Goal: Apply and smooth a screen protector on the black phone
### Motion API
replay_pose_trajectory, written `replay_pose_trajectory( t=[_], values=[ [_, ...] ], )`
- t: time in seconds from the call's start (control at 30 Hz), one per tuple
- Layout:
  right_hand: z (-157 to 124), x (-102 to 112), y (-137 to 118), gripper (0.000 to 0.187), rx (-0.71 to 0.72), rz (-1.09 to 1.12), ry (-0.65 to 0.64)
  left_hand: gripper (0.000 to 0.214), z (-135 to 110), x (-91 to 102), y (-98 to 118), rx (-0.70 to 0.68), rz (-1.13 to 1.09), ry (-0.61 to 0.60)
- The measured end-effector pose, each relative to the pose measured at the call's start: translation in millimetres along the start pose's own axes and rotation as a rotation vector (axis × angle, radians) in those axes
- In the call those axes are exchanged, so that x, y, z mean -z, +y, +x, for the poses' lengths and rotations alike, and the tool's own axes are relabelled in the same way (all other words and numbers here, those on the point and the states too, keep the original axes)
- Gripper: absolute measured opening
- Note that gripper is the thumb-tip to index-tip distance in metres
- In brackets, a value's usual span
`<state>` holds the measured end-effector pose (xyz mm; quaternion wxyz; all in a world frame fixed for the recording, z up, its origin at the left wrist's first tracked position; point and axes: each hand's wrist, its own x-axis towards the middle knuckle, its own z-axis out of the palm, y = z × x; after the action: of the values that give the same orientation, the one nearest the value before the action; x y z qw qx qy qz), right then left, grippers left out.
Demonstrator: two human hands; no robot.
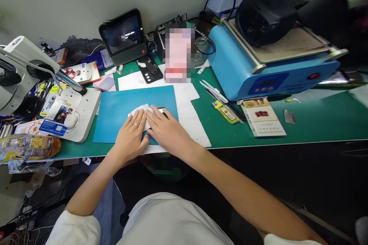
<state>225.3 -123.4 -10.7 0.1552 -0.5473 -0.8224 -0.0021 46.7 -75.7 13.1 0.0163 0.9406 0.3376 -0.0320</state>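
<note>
Wipe (143, 107): white, crumpled, pressed under my fingers on the blue mat (115, 116), near the front edge of the bench (207, 134).
Phone (162, 109): what looks like one, lying on the mat; only a dark-edged corner shows, and the rest is hidden by my hands and the wipe.
Left hand (132, 131): palm down, fingers stretched over the wipe, thumb apart, closed around nothing that I can see.
Right hand (166, 128): fingers stretched over the wipe and the phone's far side, thumb near the wipe's lower edge; I can't make out whether it grips the phone's edge.
Feel of the wipe: I'd judge it light, limp and easily bunched, best kept under spread fingertips.
Feel of the phone: probably stiff, thin and fairly light, slick if its face is glass, and fragile under a hard push at one point.
Hold: by its long edges, I think, leaving the face free; even, flat pressure suits it.
Mat: lies partly over white paper (191, 118).
Right of the paper: tweezers (214, 90), a carton (264, 122) and a blue machine (230, 72).
</note>
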Motion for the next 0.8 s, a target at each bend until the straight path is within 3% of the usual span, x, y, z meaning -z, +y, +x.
replay_pose_trajectory(
  t=[0.2, 0.57, 0.8],
  values=[
    [-3.6, -4.2, -17.4, 0.051, -0.026, -0.011, 0.029, 0.065, -12.6, -6.5, 6.4, 0.019, -0.004, 0.068],
    [3.0, -9.0, -19.7, 0.049, -0.057, -0.035, 0.016, 0.065, -7.8, -6.1, 6.8, 0.05, 0.017, 0.083],
    [5.8, -27.1, -27.6, 0.047, -0.075, -0.087, 0.128, 0.068, -15.1, -12.7, 2.9, 0.052, 0.041, 0.145]
  ],
)
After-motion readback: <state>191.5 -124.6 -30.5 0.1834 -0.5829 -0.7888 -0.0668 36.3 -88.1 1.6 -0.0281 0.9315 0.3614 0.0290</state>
